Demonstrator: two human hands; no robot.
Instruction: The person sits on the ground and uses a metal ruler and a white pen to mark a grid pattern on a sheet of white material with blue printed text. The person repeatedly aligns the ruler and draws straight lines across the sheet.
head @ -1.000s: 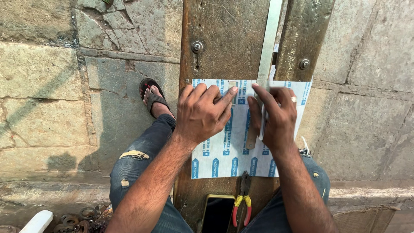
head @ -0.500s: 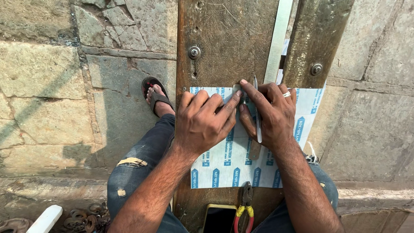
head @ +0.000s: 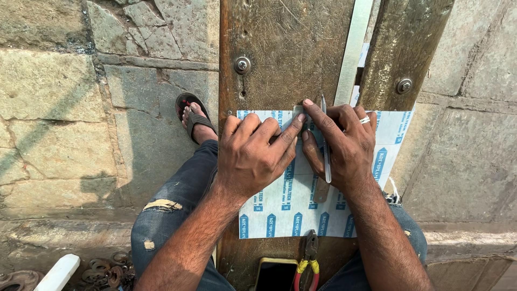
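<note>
While the left hand (head: 253, 156) presses flat, fingers spread, on the white-and-blue sheet (head: 301, 207) lying across the wooden plank (head: 280, 48), the right hand (head: 344, 145) pinches a thin blade (head: 325, 145) against it. Sheet looks light, stiff, slick; best pinned near the cut.

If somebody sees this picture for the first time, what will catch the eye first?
First, the two hands pressed side by side on a white sheet with blue arrows, which lies across a worn wooden plank. The left hand lies flat; the right hand holds a thin metal blade. Below the sheet, red-and-yellow pliers rest beside a dark phone.
</note>
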